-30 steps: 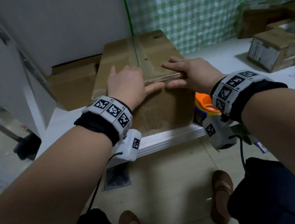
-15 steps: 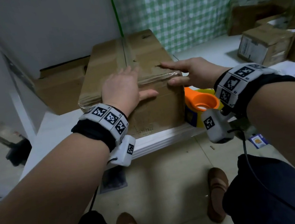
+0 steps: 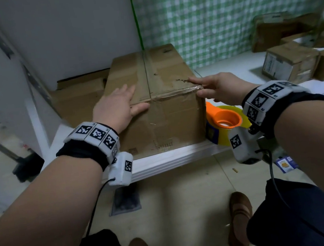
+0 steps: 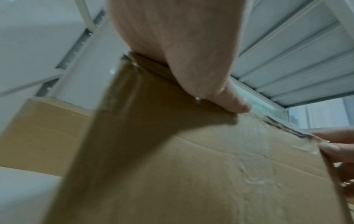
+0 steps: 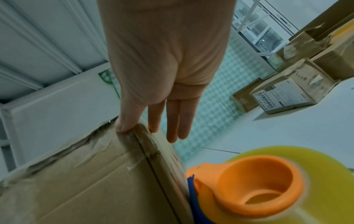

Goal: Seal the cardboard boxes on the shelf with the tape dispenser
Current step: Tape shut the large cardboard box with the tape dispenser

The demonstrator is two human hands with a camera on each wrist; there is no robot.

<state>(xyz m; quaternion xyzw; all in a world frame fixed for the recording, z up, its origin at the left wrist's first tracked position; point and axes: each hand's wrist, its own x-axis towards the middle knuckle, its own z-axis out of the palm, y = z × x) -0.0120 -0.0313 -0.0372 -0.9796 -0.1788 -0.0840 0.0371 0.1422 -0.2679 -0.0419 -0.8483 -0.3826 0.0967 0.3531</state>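
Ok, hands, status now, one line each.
Left hand: open, flat on the cardboard box top.
Right hand: open, fingers straight, smoothing tape at the box's front right corner.

The cardboard box [image 3: 153, 95] is set on the shelf [image 3: 161, 159]; the tape dispenser [image 3: 223, 123] is placed at its 3 o'clock, smaller boxes [image 3: 290, 64] at 2 o'clock.
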